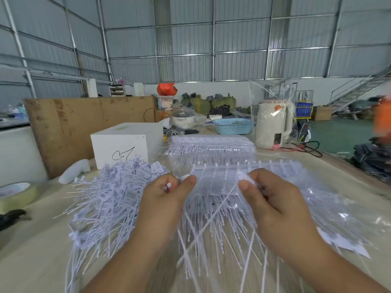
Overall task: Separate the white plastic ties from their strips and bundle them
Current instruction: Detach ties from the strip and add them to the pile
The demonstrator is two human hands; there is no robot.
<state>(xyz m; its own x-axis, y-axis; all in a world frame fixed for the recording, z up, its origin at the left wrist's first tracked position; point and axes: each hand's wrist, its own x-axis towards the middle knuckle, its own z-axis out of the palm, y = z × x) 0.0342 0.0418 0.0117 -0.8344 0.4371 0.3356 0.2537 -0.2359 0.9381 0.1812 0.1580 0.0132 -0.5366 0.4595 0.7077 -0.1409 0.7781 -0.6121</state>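
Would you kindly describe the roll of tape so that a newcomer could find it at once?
Start at the white box with a black scribble on its front, left of centre on the table. Look left, past the heap of loose white ties, to the table's left edge. The roll of tape lies flat there, the only round, pale yellowish thing, just above a black object.

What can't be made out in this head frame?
- Head view: what the left hand and right hand pinch, hidden by fingers.
- Printing on loose ties: too small.
- Person in orange: blurred, cut by right edge.
- Tape roll: cut by left edge.
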